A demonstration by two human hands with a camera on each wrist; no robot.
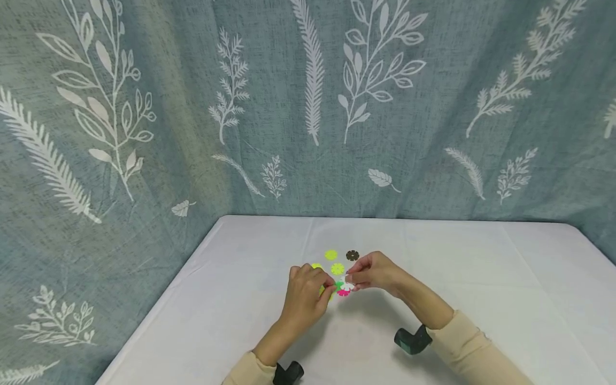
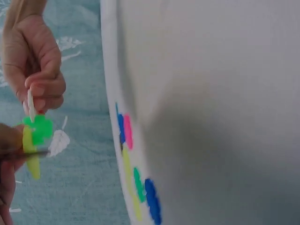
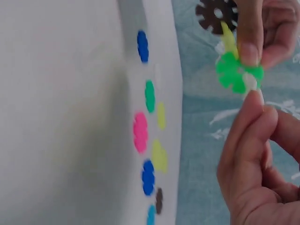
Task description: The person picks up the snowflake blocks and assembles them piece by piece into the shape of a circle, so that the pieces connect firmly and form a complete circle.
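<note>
White tbl (image 1: 481, 289) below, grn disc (image 3: 228, 70) & white disc (image 1: 348, 287) btwn hands (image 1: 304, 295) (image 1: 377, 272)

"Where does the head view sit?"
"Above the left hand (image 1: 304, 295) and right hand (image 1: 377, 272), facing forward and down across the table (image 1: 481, 294) to the curtain (image 1: 428, 133); it stands farthest back."
"And the wrist views?"
"Close in, turned sideways, the table's edge nearly upright. Both share the two hands, the green disc (image 3: 228, 73) and the curtain."

Beige sleeves (image 1: 476, 347); dark, seemingly cylindrical wrist devices (image 1: 409, 342).
</note>
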